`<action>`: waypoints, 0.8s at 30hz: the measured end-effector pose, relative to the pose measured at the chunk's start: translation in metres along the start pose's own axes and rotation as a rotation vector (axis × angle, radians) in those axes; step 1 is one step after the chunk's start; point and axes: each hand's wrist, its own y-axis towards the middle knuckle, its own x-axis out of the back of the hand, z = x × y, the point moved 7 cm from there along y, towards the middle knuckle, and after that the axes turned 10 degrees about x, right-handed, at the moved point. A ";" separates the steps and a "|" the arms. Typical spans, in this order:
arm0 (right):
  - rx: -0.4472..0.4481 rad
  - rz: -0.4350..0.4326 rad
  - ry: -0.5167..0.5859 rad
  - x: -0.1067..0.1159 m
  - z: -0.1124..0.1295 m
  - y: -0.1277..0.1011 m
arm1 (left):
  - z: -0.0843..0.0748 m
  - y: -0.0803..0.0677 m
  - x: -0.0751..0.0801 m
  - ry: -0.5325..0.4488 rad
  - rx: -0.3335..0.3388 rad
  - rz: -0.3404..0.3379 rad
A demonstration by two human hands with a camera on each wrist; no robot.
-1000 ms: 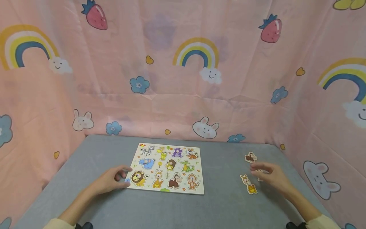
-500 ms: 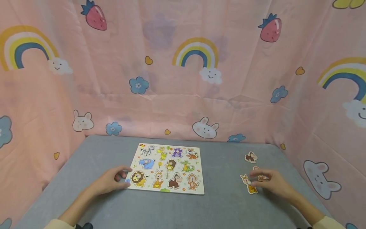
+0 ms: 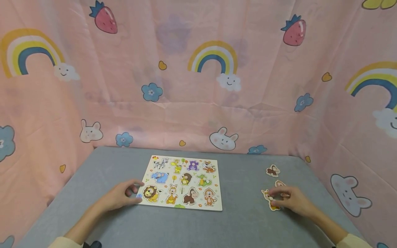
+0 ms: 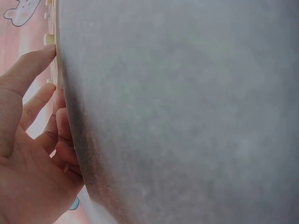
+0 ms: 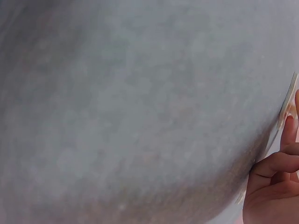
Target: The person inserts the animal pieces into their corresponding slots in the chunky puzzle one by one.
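Note:
A wooden animal puzzle board [image 3: 194,182] lies on the grey table with animal pictures and small knobs on it. My left hand [image 3: 119,196] rests at its left edge, thumb at the near corner and index finger a little farther up; the left wrist view shows the thumb [image 4: 32,65] against the board's edge. On the right, my right hand [image 3: 294,199] reaches over a kangaroo puzzle piece [image 3: 274,207], its index finger and thumb spread on either side of the piece's knob. The hand partly hides a monkey piece [image 3: 280,183] beside it.
A gorilla piece [image 3: 273,170] lies farther back on the right. Grey table [image 3: 238,193] stretches between board and pieces. Pink patterned cloth [image 3: 198,113] walls in the table at the back and both sides.
My right hand has moved from over the monkey piece leftward and nearer to me, onto the kangaroo piece. The monkey piece shows more at its top. My left hand and the board stay put.

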 end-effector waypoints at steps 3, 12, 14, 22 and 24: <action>0.009 0.013 0.032 -0.002 -0.001 0.001 | 0.001 0.001 0.000 0.000 -0.001 0.002; -0.030 0.030 0.021 -0.004 -0.002 0.001 | 0.001 0.000 -0.001 -0.012 -0.001 0.006; -0.031 0.031 0.019 -0.004 -0.001 0.002 | 0.001 -0.001 -0.001 -0.009 0.000 0.003; -0.083 0.019 -0.024 -0.002 -0.004 0.004 | 0.001 0.001 0.000 0.016 0.006 -0.003; -0.111 -0.002 -0.044 0.001 -0.005 0.005 | 0.001 0.002 0.000 0.020 0.008 -0.003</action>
